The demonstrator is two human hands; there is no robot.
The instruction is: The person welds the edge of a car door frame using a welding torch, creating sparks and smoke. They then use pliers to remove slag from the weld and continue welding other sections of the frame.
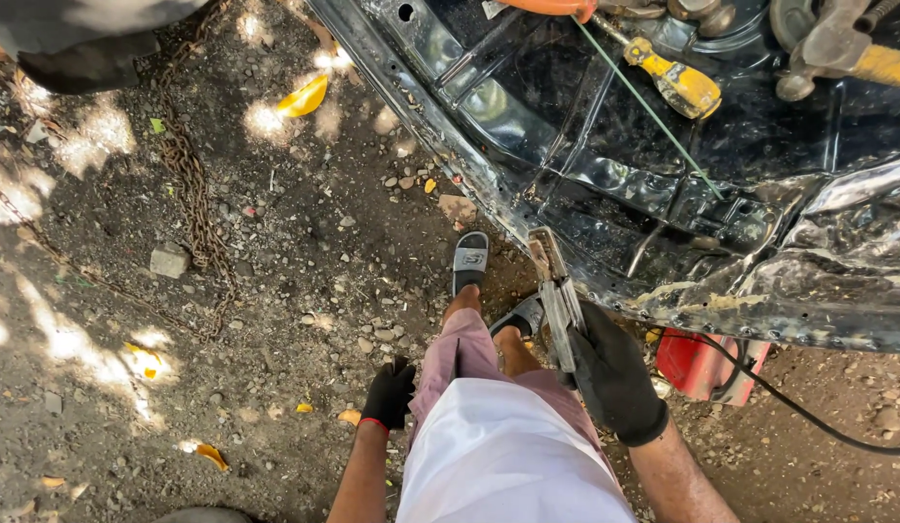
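My right hand (612, 373), in a black glove, grips the handles of metal locking pliers (556, 291). Their jaws clamp the bent lower edge of a black car body panel (605, 165). My left hand (389, 392), also in a black glove, hangs loose beside my left thigh and holds nothing. I stand in grey sandals (470, 260) on gravelly dirt, right against the panel's edge.
A rusty chain (193, 189) snakes over the ground at left, next to a small stone block (168, 260). A yellow-handled tool (677, 82) and a green wire lie on the panel. A red box (701, 366) with a black cable sits under the panel's edge.
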